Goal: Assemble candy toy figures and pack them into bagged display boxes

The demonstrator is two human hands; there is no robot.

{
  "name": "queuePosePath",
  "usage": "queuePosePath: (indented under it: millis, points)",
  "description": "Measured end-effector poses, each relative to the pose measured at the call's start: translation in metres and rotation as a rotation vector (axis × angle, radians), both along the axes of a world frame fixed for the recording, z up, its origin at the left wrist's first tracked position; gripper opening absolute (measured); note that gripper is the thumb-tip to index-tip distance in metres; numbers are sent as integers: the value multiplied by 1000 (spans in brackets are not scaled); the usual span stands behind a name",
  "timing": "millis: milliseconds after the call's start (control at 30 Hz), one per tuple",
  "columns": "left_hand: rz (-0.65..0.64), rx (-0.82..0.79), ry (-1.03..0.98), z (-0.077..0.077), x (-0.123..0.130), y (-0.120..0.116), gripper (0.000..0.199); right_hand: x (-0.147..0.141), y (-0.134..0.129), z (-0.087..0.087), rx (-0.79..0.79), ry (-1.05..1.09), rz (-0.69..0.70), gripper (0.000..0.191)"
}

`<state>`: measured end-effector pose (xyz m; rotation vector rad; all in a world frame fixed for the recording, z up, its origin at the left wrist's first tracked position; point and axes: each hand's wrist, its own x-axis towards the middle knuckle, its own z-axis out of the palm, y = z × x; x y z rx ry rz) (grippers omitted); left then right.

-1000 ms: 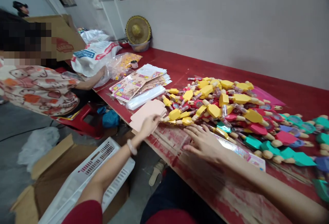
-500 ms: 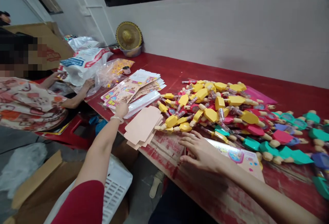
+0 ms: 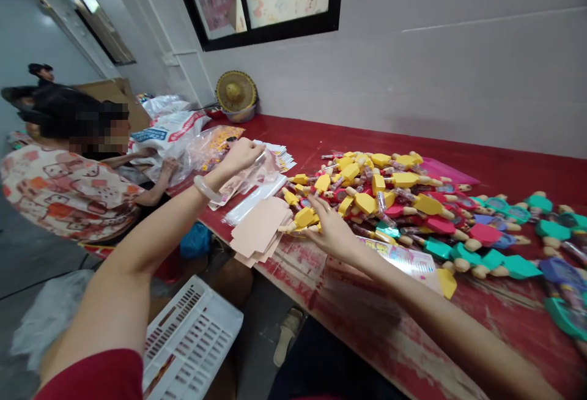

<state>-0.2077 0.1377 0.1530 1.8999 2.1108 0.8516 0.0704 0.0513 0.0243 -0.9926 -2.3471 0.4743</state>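
My left hand (image 3: 246,155) is raised over the printed cards (image 3: 283,158), its fingers closed on a clear plastic bag (image 3: 268,170) that hangs from them. Below lies a stack of clear bags (image 3: 251,203), beside plain pink cards (image 3: 260,225) near the table edge. My right hand (image 3: 331,230) has its fingers spread at the near left side of a heap of yellow, red and green toy pieces (image 3: 365,203). Under my right forearm, a printed sheet (image 3: 408,262) lies on the table.
On the red table (image 3: 293,133), a straw hat (image 3: 235,91) leans at the wall. To the left, a person in a patterned shirt (image 3: 68,195) has their hands at plastic bags (image 3: 172,134). A white crate (image 3: 195,333) and a slipper (image 3: 288,336) are below the table.
My left hand has risen from the cards with a clear bag. My right hand has moved from the printed sheet toward the yellow pieces. The view has tilted up a little.
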Motion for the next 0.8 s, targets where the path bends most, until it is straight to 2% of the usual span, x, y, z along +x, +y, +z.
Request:
queuePosePath:
  millis: [100, 167, 267, 300, 367, 433, 500, 567, 600, 633, 700, 767, 800]
  points:
    - [-125, -70, -77, 18, 42, -34, 41, -41, 7, 17, 136, 147, -83, 87]
    - [-177, -111, -119, 25, 55, -52, 42, -58, 11, 23, 129, 176, -158, 80]
    - [-108, -120, -15, 37, 51, -71, 46, -58, 11, 27, 39, 191, -175, 33]
    - [-63, -131, 66, 42, 45, -76, 47, -52, 10, 29, 6, 220, -164, 24]
    - [-34, -153, 219, 53, 30, -89, 48, -34, 6, 35, -68, 303, -128, 24]
    - [-181, -139, 271, 61, 20, -107, 51, -16, 1, 48, -124, 369, -80, 23]
    - [-457, -98, 289, 63, 22, -129, 79, -1, -6, 65, -132, 362, -46, 24]
    - [-647, -29, 388, 55, 35, -150, 110, 7, -12, 84, -91, 321, -54, 24]
    - [-661, 25, 461, 48, 44, -159, 114, 9, -16, 92, -63, 305, -67, 22]
    - [-629, 94, 525, 40, 54, -167, 108, 11, -19, 100, -37, 299, -80, 20]
    - [-526, 222, 570, 25, 70, -175, 73, 16, -25, 112, -17, 303, -82, 16]
    - [-472, 266, 497, 18, 79, -177, 39, 25, -30, 121, -62, 298, -51, 10]
    - [-461, 253, 432, 18, 80, -177, 33, 31, -33, 125, -105, 275, -9, 8]
